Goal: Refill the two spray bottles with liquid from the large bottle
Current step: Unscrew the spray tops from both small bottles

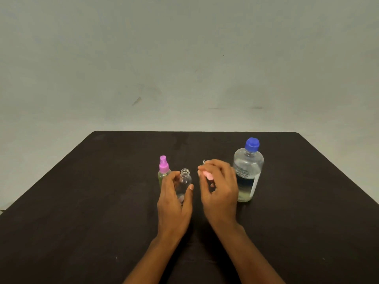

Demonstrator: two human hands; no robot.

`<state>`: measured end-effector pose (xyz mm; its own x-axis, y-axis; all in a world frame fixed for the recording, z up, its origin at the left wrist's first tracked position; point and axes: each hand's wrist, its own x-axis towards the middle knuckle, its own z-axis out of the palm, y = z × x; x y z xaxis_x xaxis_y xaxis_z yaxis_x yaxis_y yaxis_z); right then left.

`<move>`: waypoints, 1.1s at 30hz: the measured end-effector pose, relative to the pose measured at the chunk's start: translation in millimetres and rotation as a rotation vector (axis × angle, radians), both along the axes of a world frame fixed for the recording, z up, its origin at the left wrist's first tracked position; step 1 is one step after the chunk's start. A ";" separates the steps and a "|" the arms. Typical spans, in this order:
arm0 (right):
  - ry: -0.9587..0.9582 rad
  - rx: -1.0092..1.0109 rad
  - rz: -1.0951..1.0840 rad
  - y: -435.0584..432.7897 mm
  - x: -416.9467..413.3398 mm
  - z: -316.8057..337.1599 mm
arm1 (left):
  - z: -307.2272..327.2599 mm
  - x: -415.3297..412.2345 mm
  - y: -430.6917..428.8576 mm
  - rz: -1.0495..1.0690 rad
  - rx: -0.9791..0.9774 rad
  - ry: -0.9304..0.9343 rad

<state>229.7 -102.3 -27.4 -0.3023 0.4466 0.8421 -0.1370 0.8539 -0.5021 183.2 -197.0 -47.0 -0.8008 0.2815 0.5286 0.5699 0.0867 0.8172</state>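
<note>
Evidently we steadied the open spray bottle point(184, 184) with our left hand point(174, 198) curled round it, near the worktop's point(82, 201) middle, so it stayed upright for filling. Our right hand point(218, 187) pinched its pink spray head point(208, 175), lifted clear. Behind stood the capped second spray bottle point(163, 171); toward the right edge waited the large bottle point(248, 171), blue cap on. A dark worktop met a bare grey wall point(184, 58).
</note>
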 end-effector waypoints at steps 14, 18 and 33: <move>-0.652 0.009 -0.136 13.0 -6.4 -30.8 | -2.6 -1.1 0.4 -0.002 -0.014 -0.006; -0.824 -0.039 -0.086 12.4 -4.3 -25.2 | -3.2 -1.5 0.4 -0.001 -0.025 -0.010; -0.261 -0.428 0.295 -1.1 0.4 1.2 | -4.9 -2.2 0.0 0.017 -0.097 0.020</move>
<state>230.2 -103.4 -26.2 -0.6389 0.5961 0.4863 -0.1641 0.5120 -0.8432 181.0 -197.0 -51.9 -0.7955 0.3189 0.5153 0.5837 0.1746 0.7930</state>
